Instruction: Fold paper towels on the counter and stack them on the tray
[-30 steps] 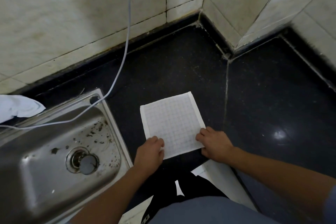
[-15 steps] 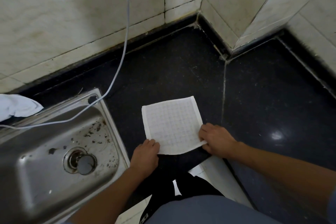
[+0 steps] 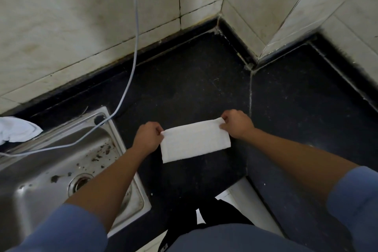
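On the counter, a half-fold in hand

Beside the sink (image 3: 61, 170), the left hand (image 3: 148, 138) pinches the far left corner of the doubled paper towel (image 3: 195, 142), which lies on the dark counter (image 3: 194, 88); the right hand (image 3: 237, 124) pinches its far right corner; the edges likely want squaring before the crease is pressed flat.

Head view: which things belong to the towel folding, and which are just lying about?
In the job: paper towel, folded; left hand and right hand pinching its far corners; counter.
Lying about: sink, cable, white cloth.
No tray in view.
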### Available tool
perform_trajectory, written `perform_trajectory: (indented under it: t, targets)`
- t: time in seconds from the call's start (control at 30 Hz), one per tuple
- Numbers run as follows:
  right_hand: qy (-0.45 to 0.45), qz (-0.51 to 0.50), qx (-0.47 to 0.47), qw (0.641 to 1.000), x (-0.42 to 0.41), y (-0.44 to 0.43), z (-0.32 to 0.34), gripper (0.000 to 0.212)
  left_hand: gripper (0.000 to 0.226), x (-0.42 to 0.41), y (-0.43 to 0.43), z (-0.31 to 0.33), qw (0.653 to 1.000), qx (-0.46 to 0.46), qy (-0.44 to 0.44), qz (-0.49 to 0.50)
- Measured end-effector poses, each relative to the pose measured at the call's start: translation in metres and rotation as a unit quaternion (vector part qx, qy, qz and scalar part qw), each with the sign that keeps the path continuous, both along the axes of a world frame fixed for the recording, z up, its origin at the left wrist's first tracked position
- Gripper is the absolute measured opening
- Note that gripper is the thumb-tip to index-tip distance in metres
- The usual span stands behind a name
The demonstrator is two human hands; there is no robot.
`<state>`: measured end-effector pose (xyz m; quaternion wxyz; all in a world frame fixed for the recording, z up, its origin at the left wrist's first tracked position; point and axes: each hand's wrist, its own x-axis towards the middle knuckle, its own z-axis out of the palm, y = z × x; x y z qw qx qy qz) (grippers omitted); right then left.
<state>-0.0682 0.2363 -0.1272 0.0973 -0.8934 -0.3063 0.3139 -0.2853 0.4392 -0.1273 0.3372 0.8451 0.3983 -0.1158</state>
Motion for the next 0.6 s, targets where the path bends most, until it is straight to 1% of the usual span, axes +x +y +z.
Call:
perform_trajectory:
  t: [0.13, 0.23, 0.3, 0.37, 0.43, 0.47, 0.5, 0.57, 0.6]
  targets:
    - [-0.011, 0.004, -0.035, 0.999, -0.001, 0.004, -0.014, 0.023, 0.014, 0.0, 0.0, -0.021, 0.999, 0.024, 0.041, 0.001]
    - [-0.035, 0.017, -0.058, 0.998, -0.003, -0.002, -0.013, 0.032, 0.01, -0.006, -0.002, -0.024, 0.996, 0.053, 0.065, 0.016]
    - [-0.084, 0.05, -0.038, 0.995, -0.008, -0.005, -0.005, 0.035, 0.016, -0.011, -0.008, -0.019, 0.994, 0.099, 0.054, -0.007]
    - [-0.118, 0.098, 0.022, 0.988, -0.02, -0.005, 0.004, 0.03, 0.017, -0.014, -0.021, -0.012, 0.989, 0.135, 0.013, -0.064]
    - [-0.105, 0.162, 0.056, 0.98, -0.04, -0.001, 0.008, 0.025, 0.012, -0.019, -0.042, -0.008, 0.983, 0.134, -0.008, -0.128]
    - [-0.089, 0.194, 0.05, 0.976, -0.053, 0.001, 0.005, 0.023, 0.008, -0.023, -0.053, -0.01, 0.98, 0.126, -0.005, -0.151]
    - [-0.07, 0.221, 0.033, 0.972, -0.064, 0.0, 0.0, 0.022, 0.01, -0.029, -0.061, -0.013, 0.979, 0.117, 0.004, -0.165]
    - [-0.046, 0.245, -0.003, 0.968, -0.074, -0.008, -0.011, 0.023, 0.014, -0.046, -0.072, -0.021, 0.981, 0.099, 0.027, -0.162]
    - [-0.045, 0.243, -0.004, 0.969, -0.074, -0.016, -0.016, 0.024, 0.014, -0.055, -0.075, -0.026, 0.984, 0.094, 0.027, -0.148]
